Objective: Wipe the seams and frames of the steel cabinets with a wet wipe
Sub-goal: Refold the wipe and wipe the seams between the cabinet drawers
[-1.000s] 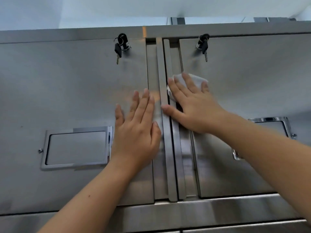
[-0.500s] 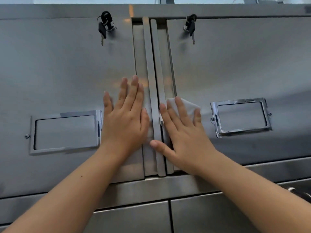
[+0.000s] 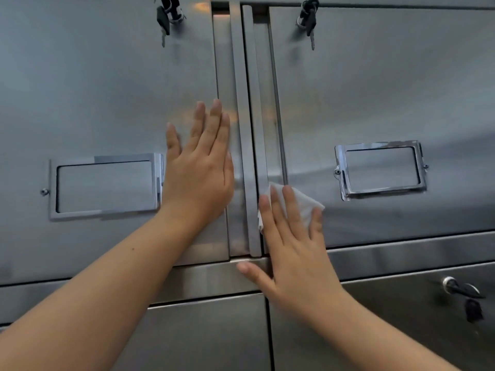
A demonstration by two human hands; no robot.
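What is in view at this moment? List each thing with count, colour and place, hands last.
upper cabinet doors: two, grey steel, side by side across the upper view
vertical frame strips: two, steel, between the upper doors
horizontal rail: one, steel, under the upper doors
lower cabinet doors: two, grey steel, below the rail
label holders: two, shiny chrome, one on each upper door
keys: three sets, black-headed, in locks; two at the top of the upper doors, one on the lower right door
wet wipe: one, white, just right of the strips, near their lower end
left hand: flat on the left upper door beside the strips
right hand: straight fingers pressing the wipe
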